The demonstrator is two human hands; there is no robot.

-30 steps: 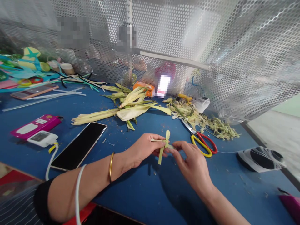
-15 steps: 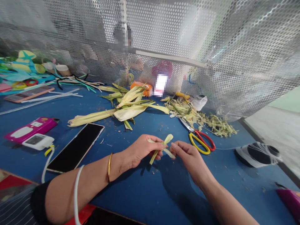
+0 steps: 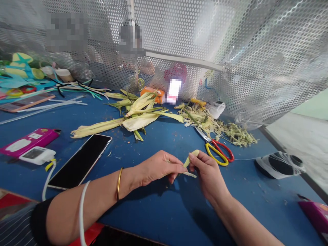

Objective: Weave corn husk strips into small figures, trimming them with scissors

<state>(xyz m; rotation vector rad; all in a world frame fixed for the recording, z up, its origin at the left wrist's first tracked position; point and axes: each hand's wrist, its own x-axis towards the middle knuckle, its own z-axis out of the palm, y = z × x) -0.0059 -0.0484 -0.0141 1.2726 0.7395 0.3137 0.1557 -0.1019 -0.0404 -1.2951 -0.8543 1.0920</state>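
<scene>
Between the thumb and fingers of my left hand [image 3: 162,167] are narrow pale-green corn husk strips [image 3: 189,160], crossing one another. My right hand [image 3: 208,172] pinches the upper strip near its tip, close beside the left fingertips. Another strip end pokes out below, towards the right. My fingers hide the place where the strips cross. Just beyond the right hand lie scissors [image 3: 210,140] with one yellow and one red handle. Farther back on the blue table [image 3: 153,212] rests a pile of whole corn husks [image 3: 140,121].
Husk scraps [image 3: 202,119] lie behind the scissors. A plastic-wrapped black spool [image 3: 279,165] sits at the right, its thread running towards the scissors. To the left are a black phone [image 3: 82,160], a magenta device [image 3: 33,139] and a white cabled box [image 3: 36,155]. A perforated metal screen [image 3: 179,30] stands behind.
My right hand has moved from the lower right strip end to the upper strip and now pinches it. The left hand has turned slightly with the strips. The view has shifted a little.
</scene>
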